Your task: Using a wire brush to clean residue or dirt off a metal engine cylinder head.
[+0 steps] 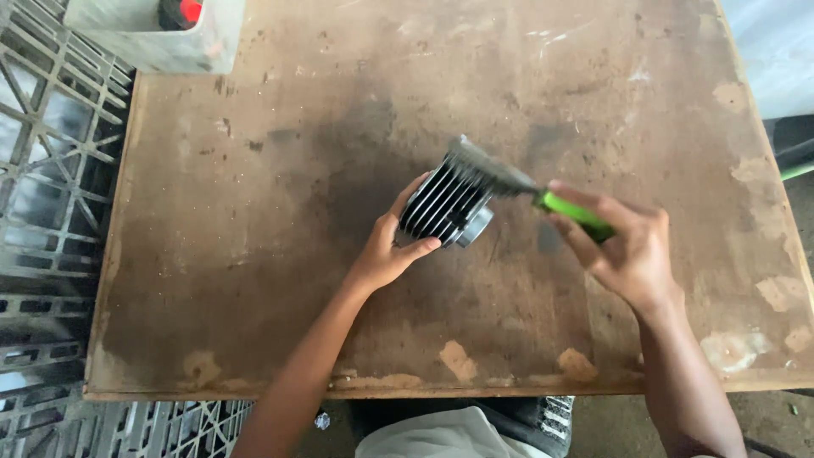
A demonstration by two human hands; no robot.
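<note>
Head cam looking straight down: the left hand (386, 254) has its fingers wrapped around a finned metal cylinder (441, 203), propping it tilted on the middle of the worn brown bench (254, 254), while the right hand (627, 250) is closed on the green handle of a wire brush (500, 178) whose bristles sit right on top of the fins. Up in the far left corner there's a grey tub (153, 34) with something red in it, and plastic crates (51, 170) run along the left side of the bench.
</note>
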